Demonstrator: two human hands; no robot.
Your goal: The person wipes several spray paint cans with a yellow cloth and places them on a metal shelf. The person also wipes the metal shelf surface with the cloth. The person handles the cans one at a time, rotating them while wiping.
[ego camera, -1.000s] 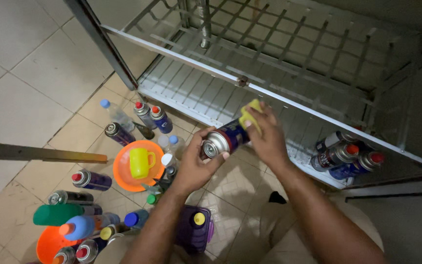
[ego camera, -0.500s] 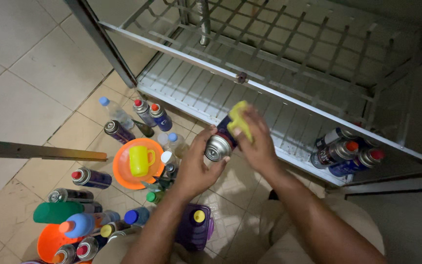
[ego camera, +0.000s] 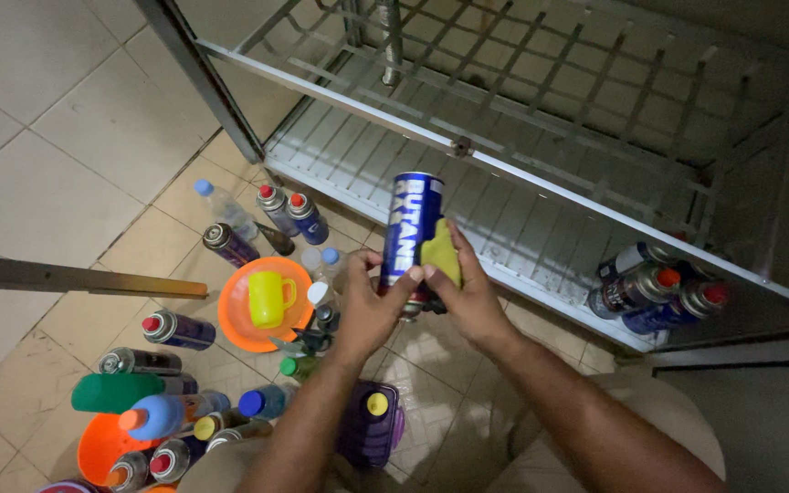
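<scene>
Item: blue gas canister [ego camera: 410, 233], upright, held above the floor tiles [ego camera: 66, 164] before the metal rack [ego camera: 504, 173]. My left hand [ego camera: 367, 315] grips its lower body to steady it; my right hand [ego camera: 468, 297] presses what looks like a yellow sponge [ego camera: 442, 254] against its side. Orange plate [ego camera: 239, 315] with yellow cup [ego camera: 269, 298] lies left.

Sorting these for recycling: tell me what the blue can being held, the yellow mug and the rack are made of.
Tall blue cylindrical can: apparently painted metal, glossy highlights. Small yellow handled mug: likely plastic, uniform matte colour. Grey slatted rack: seemingly painted or galvanized metal, dull sheen, bolted rail.
</scene>
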